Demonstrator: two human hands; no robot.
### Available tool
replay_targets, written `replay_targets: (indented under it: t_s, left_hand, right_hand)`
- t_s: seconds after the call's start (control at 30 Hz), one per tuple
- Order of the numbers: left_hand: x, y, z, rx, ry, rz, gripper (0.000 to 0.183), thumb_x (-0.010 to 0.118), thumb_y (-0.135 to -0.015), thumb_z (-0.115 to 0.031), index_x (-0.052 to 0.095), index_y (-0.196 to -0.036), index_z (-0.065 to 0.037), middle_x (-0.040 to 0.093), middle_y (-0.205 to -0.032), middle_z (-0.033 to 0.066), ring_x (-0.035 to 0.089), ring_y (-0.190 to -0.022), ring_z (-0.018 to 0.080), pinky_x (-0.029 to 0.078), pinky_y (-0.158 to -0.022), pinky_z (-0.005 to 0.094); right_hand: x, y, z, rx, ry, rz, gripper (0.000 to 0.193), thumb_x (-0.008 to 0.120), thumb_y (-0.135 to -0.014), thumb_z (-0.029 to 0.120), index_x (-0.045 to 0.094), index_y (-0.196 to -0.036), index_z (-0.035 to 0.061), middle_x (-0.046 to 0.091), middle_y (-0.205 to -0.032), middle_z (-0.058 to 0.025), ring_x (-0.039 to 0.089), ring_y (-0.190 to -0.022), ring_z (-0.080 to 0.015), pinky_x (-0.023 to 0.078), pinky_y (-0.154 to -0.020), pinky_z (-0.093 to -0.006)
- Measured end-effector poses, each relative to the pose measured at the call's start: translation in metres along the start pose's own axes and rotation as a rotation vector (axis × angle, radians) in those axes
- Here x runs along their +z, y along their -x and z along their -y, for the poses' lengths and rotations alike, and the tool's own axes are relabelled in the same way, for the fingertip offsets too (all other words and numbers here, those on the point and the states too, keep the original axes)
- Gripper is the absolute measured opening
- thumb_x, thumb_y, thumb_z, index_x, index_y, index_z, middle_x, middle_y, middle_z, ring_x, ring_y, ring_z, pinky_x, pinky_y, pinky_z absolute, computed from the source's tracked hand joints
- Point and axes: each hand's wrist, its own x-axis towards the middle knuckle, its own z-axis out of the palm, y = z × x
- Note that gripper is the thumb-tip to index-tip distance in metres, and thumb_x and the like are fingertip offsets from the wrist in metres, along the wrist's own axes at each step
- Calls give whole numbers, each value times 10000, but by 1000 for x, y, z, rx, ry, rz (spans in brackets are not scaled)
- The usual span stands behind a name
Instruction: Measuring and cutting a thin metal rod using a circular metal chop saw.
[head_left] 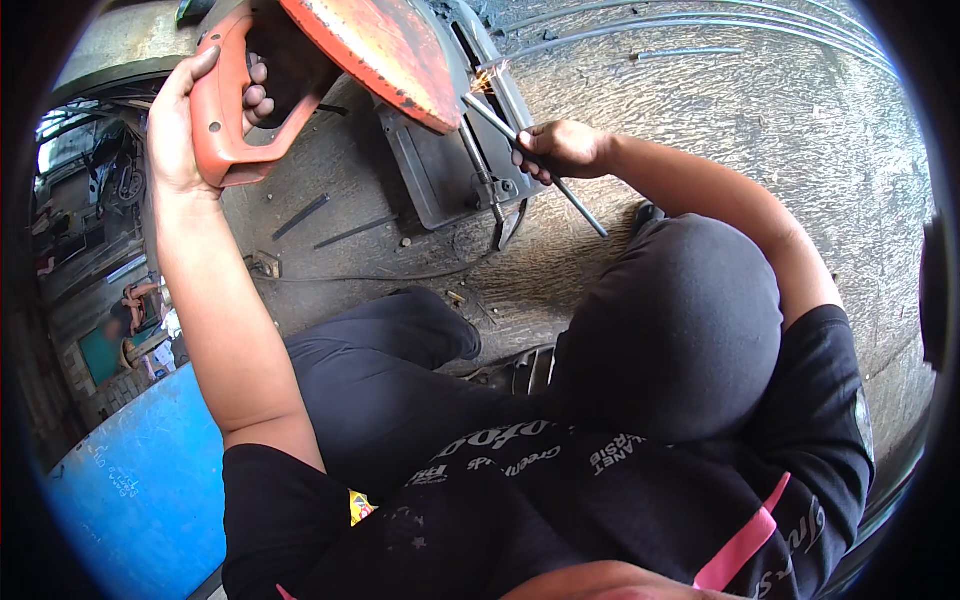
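An orange chop saw stands on the floor at the top. My left hand (178,135) is wrapped round its D-shaped orange handle (272,153). The worn orange blade guard (405,62) tilts over the dark metal base (430,180) and hides most of the cutting disc. Held in my right hand (565,148) is a thin metal rod (587,213), slanting up to the left. Its far end meets the saw beside the clamp (490,190), where small orange sparks (487,80) fly. The exact contact point is partly hidden by the guard.
Long thin rods (700,20) curve across the floor at the top right, near a short cut rod (690,51). Dark offcuts (300,217) and a cable (370,277) lie left of the saw base. A blue panel (140,480) stands lower left; another person (132,308) is farther off.
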Motion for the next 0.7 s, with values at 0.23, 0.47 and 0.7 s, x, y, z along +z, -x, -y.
replay_targets:
  t_s: [0.23, 0.47, 0.7]
  left_hand:
    - [-1, 1, 0, 0, 10, 2, 416, 481, -903, -278, 505, -1145, 60, 613, -904, 141, 617, -706, 182, 561, -682, 316]
    - [1, 0, 0, 0, -2, -5, 411, 480, -902, -275, 509, -1141, 58, 613, -902, 134, 618, -704, 178, 562, -673, 307]
    - [0, 0, 0, -7, 8, -6, 410, 479, -902, -273, 508, -1141, 59, 614, -900, 134, 618, -699, 178, 562, -672, 307]
  right_hand:
    - [5, 1, 6, -116, 160, -115, 238, 492, -959, 271, 518, -923, 37, 518, -712, -30, 505, -595, -125, 431, -566, -270]
    - [9, 0, 12, -128, 288, -277, 228, 618, -893, 234, 494, -823, 56, 541, -627, -37, 488, -521, -117, 402, -503, -273]
    - [15, -2, 11, -231, 440, -371, 258, 688, -840, 226, 509, -780, 50, 558, -615, -40, 515, -536, -114, 410, -508, -281]
